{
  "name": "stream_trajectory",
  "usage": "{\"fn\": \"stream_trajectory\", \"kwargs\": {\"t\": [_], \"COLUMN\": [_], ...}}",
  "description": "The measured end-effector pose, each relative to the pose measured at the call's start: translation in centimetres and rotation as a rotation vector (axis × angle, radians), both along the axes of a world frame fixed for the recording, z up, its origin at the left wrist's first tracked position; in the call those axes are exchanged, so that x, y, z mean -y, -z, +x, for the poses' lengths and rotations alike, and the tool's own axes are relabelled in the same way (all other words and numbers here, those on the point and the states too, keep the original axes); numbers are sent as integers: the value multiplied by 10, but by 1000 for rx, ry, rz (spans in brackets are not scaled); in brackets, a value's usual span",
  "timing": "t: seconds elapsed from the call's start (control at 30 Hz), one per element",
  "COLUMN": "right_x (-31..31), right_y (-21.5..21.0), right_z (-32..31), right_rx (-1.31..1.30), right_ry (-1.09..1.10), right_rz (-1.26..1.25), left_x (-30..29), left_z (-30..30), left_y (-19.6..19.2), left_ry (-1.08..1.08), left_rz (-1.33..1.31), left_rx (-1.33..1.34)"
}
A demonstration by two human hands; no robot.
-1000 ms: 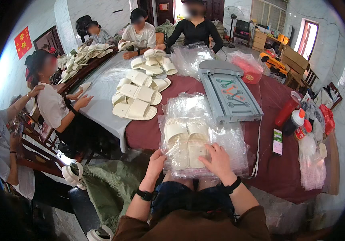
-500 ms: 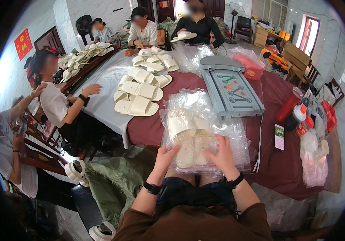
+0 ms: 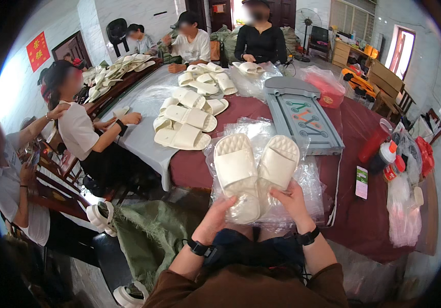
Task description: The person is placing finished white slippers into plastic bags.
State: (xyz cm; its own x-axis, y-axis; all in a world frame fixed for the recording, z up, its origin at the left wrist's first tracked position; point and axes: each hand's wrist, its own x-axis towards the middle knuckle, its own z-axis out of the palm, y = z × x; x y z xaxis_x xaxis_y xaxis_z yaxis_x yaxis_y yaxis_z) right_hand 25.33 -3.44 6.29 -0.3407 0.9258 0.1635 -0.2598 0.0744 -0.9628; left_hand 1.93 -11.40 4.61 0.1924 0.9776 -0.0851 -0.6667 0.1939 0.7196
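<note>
In the head view, my left hand (image 3: pixel 215 217) is closed in a pinch on the heel end of the left one of a pair of cream slide slippers (image 3: pixel 238 170), thumb on top, other fingers mostly hidden beneath. My right hand (image 3: pixel 293 202) grips the right slipper the same way, thumb pressed on its inner side. The pair is right in front of me, held over the near edge of the table, toes pointing away and spread apart, heels together. The heels look glossy; I cannot tell how far film covers them.

Clear plastic bags (image 3: pixel 307 185) lie under and around the pair on the maroon tablecloth (image 3: pixel 351 220). Just beyond, to the right, is a gray plastic board (image 3: pixel 302 115) with green and orange markings. Farther left sits a heap of cream slippers (image 3: pixel 192 119). On the right are a smartphone (image 3: pixel 361 183), a red tumbler (image 3: pixel 374 142) and a dark bottle (image 3: pixel 383 156) with an orange cap. A green woven sack (image 3: pixel 154 231) slumps near my left side.
</note>
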Motion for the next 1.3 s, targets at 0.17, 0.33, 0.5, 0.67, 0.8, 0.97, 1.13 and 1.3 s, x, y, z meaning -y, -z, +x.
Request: {"fn": "stream_trajectory", "kwargs": {"t": [0.17,0.33,0.5,0.67,0.8,0.97,1.13,1.3], "right_x": [15,18,13,-4,-15,-15,-17,-9], "right_y": [13,19,-7,-10,23,55,58,62], "right_z": [-18,-19,-6,19,39,41,35,54], "right_rx": [103,168,704,855,921,1015,962,1045], "right_ry": [92,-35,95,378,518,480,554,594], "right_rz": [93,32,537,790,803,746,802,773], "left_x": [6,23,62,132,180,217,227,165], "left_z": [19,6,-63,-203,-216,-271,-344,-282], "left_y": [10,-4,-39,-33,-80,-16,138,218], "left_ry": [-128,-243,-533,-848,-710,-539,-153,54], "left_rz": [-41,-26,-90,-29,-592,-878,-919,-1039], "left_rx": [-154,-152,-651,-1425,-2084,-2069,-1959,-1687]}}
